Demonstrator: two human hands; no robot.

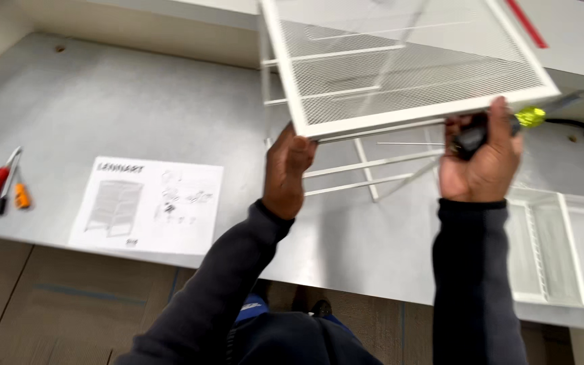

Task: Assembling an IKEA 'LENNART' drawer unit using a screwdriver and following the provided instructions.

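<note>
While your left hand (286, 172) is gripping the mesh frame's (407, 61) near rail, running left-right above your fingers, your right hand (481, 159) is clenching a screwdriver (501, 125) — equally near.

A single head-worn camera looks steeply down over the person's own dark-sleeved arms onto a grey worktop (136, 108); it faces forward across the bench toward the far wall edge; the view sits close, with the left hand (286, 169) and right hand (481, 159) near mid-frame under a white mesh-panelled metal frame (400, 67) that fills the top; a printed white instruction sheet (149, 205) lies lower left; brown floor shows along the bottom; there is no second view to share the scene.
</note>
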